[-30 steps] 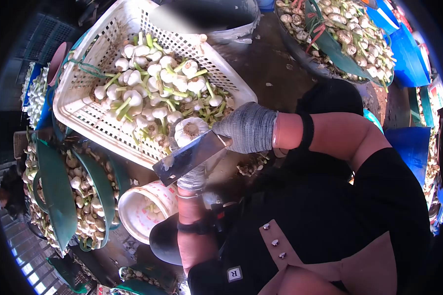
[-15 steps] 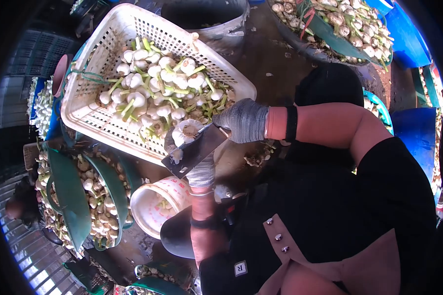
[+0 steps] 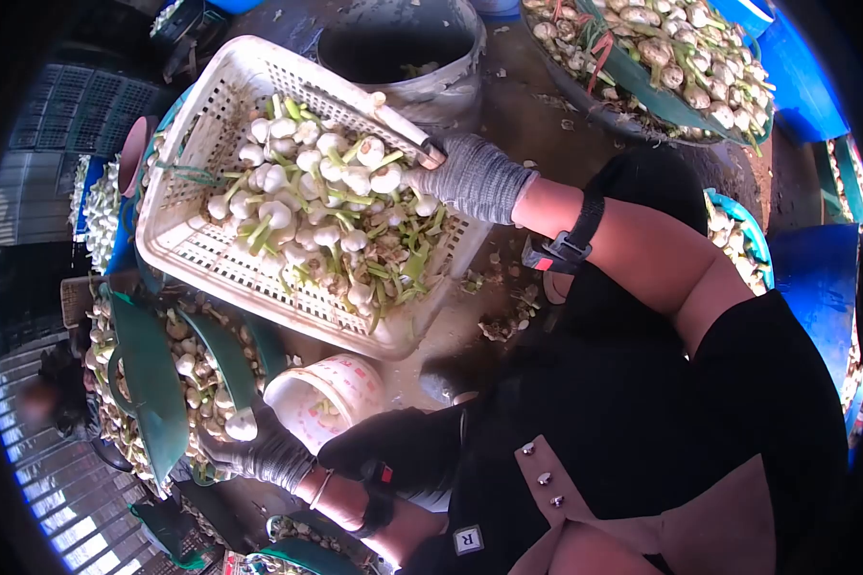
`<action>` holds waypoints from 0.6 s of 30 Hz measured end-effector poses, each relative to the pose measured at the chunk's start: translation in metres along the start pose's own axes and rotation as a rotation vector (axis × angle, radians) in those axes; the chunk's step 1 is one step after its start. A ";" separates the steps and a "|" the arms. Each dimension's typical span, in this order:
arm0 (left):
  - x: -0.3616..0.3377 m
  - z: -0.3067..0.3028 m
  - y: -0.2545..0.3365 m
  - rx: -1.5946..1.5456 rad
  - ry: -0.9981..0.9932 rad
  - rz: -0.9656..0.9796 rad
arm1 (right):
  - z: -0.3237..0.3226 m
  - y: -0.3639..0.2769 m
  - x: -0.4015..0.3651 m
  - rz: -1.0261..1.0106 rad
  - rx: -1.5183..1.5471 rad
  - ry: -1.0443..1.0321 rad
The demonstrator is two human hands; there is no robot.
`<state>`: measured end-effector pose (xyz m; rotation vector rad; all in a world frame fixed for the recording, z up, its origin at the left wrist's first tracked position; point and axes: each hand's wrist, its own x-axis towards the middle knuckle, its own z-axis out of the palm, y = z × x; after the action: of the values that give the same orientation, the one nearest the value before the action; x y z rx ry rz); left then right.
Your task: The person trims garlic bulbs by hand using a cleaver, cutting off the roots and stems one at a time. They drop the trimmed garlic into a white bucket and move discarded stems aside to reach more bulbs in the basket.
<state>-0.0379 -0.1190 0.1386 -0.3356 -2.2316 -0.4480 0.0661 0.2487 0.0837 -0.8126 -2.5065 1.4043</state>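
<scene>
My right hand (image 3: 479, 179), in a grey knit glove, is closed around the handle of a knife (image 3: 400, 125) over the basket's right side. Its blade shows nearly edge-on and points up-left. Below the hand, white garlic bulbs with cut green stems (image 3: 307, 182) fill much of the tilted white plastic basket (image 3: 259, 321). My left hand (image 3: 270, 452), gloved too, is down at the left beside a green tub (image 3: 219, 356) of garlic. A white garlic bulb (image 3: 242, 425) sits between its thumb and fingers, which look closed on it.
A white bucket (image 3: 292, 407) with red print stands between my left hand and the basket. Behind the basket is a large grey bucket (image 3: 403, 81). More garlic (image 3: 662, 48) is heaped at upper right, near blue barrels (image 3: 810, 268). Scraps litter the wet floor.
My left hand has moved from under the knife, where it held a garlic bulb, down-left to the green tub. My right hand has lifted the knife up and away, its blade turned.
</scene>
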 end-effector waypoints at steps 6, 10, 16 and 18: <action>-0.022 0.094 0.109 -0.557 -0.687 -0.050 | -0.030 -0.018 0.001 0.020 0.437 0.035; -0.056 0.197 0.161 -0.762 -1.058 -0.415 | -0.039 -0.024 0.000 0.192 0.596 -0.018; -0.069 0.289 0.196 -0.751 -0.908 -0.780 | -0.027 0.011 0.012 -0.002 0.699 -0.019; -0.069 0.297 0.202 -0.717 -0.827 -0.787 | -0.023 0.009 0.017 0.100 0.400 -0.023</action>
<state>-0.1174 0.1826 -0.0520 0.0520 -2.8724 -1.8199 0.0640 0.2784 0.0871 -0.8472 -2.1119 1.8714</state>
